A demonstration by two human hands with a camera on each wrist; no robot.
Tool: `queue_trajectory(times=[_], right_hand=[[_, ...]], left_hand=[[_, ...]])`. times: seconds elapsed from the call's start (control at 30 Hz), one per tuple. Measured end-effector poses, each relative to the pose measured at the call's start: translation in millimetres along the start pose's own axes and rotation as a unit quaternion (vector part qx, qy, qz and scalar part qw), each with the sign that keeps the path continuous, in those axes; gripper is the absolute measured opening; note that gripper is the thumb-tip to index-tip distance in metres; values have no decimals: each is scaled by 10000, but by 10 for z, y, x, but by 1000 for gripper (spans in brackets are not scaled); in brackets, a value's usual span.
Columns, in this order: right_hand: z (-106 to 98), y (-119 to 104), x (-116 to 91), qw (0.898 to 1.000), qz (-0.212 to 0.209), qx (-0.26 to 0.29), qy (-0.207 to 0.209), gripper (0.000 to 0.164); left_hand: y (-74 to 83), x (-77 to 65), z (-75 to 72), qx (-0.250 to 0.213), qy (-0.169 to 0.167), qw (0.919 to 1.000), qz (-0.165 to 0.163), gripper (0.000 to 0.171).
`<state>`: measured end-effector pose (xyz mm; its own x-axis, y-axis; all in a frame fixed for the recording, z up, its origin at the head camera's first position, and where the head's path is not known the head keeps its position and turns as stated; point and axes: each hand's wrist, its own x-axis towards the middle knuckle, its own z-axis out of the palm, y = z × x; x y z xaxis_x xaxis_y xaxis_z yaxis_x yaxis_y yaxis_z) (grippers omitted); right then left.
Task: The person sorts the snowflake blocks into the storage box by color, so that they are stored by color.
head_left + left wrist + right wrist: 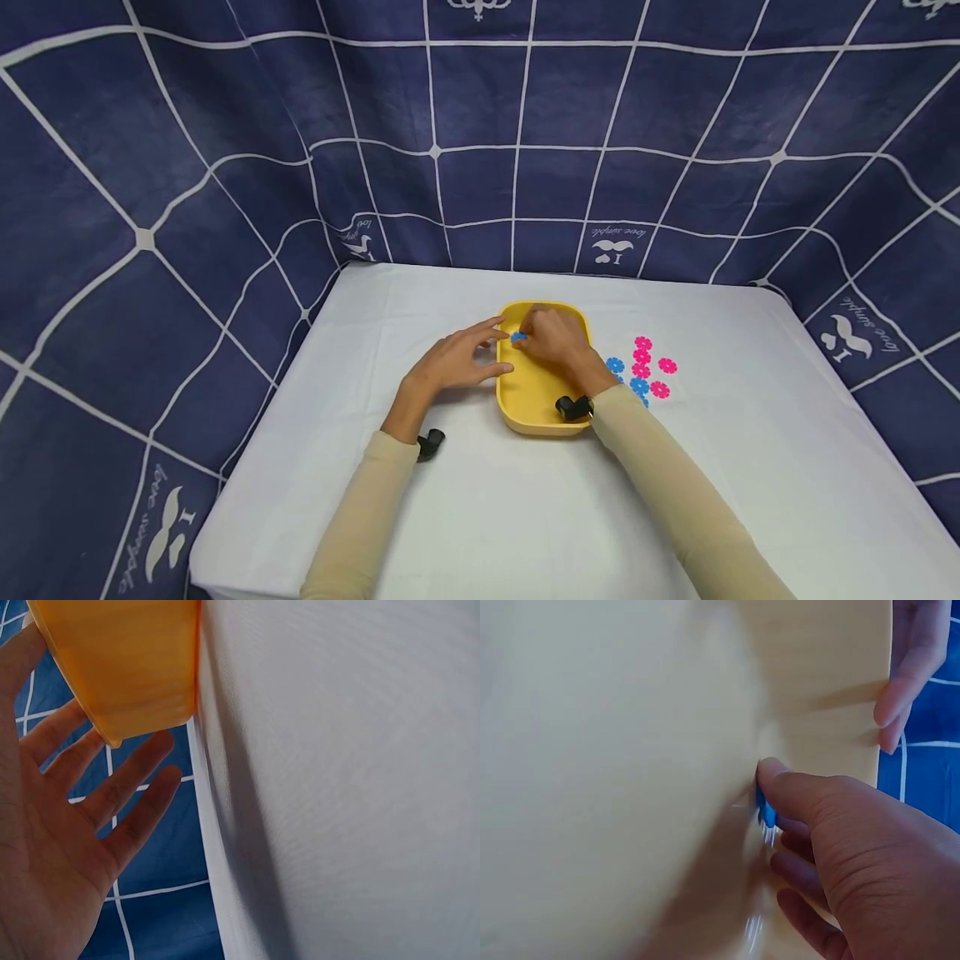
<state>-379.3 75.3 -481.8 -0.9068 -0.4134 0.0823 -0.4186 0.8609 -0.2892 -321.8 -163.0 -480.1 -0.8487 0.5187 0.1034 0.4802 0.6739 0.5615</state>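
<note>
A yellow tray (pixel 536 429) with raised walls stands on the table. Inside it, my right hand (pixel 553 335) pinches a small blue notched disc (pixel 765 806) between thumb and fingers, near the tray's left wall. The same disc shows in the head view as a blue patch (pixel 518 337) at the fingertips. My left hand (pixel 455 358) is at the tray's left rim, fingers spread and thumb apart, with the tips reaching just over the edge. From the left wrist, the palm (pixel 52 832) faces the tray's outer wall (pixel 127 667).
Right of the tray lie several pink notched discs (pixel 660 389) and several blue ones (pixel 615 365), some partly behind the right forearm. A white cloth (pixel 750 400) covers the table. Dark blue gridded curtains (pixel 480 100) hang behind and at both sides.
</note>
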Motion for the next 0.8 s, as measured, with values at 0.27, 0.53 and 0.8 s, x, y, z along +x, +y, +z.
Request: queue_trajectory(times=[0.27,0.53,0.8], right_hand=[[6,12,13,9999,114,8,-103,33],[-13,4,-3,9999,94,88,-77,31],[-42,15,-41,9997,27,234,114,35]], left_hand=[[2,8,3,-31,1,10000,2,75],[15,2,13,-82,107,9999,26,71],[14,-8,47,-37,128,9999,-3,72]])
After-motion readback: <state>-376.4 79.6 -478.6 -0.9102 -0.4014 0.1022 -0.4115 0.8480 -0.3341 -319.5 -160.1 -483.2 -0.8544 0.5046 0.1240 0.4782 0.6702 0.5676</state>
